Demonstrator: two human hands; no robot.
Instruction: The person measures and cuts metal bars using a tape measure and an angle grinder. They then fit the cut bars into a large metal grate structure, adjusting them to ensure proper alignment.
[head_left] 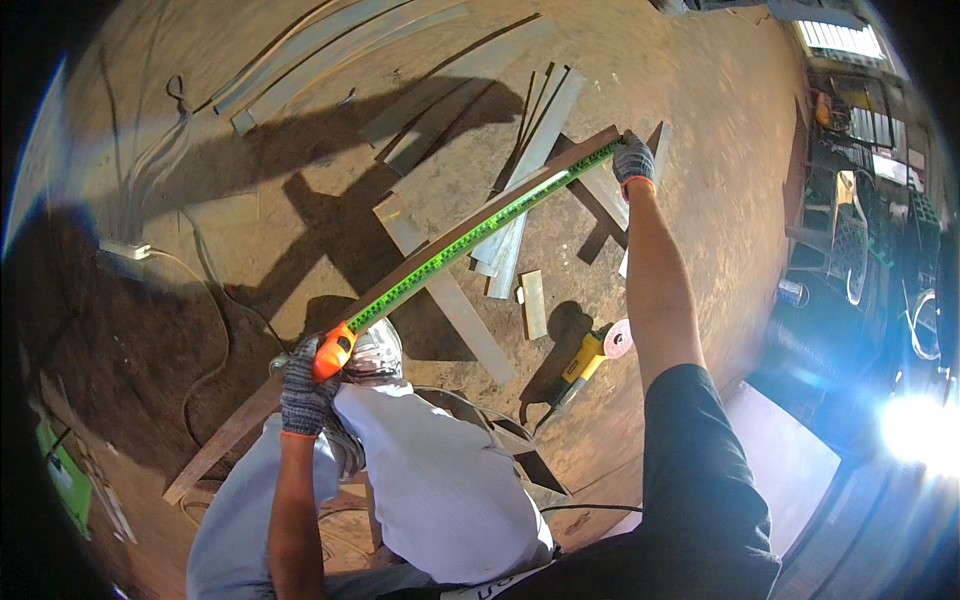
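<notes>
My left hand (pixel 303 395), in a grey knit glove with an orange cuff, is wrapped round the orange case of a tape measure (pixel 335 350). The bright green blade (pixel 470 238) is pulled out toward the far right. My right hand (pixel 633 162), gloved alike, has its fingers closed at the blade's far end. Along the blade lies a long brown bar (pixel 222 440), running from the lower left to my right hand. The right fingers partly hide the tips of blade and bar. Beneath the bar, flat metal strips (pixel 468 328) lie crosswise on the floor.
A yellow angle grinder (pixel 582 368) with a pinkish disc rests right of my knees. A short metal piece (pixel 534 304) lies near it. Long metal strips (pixel 330 55) spread across the far floor. Cables and a white power strip (pixel 125 249) are at left. A plastic chair (pixel 848 235) stands right.
</notes>
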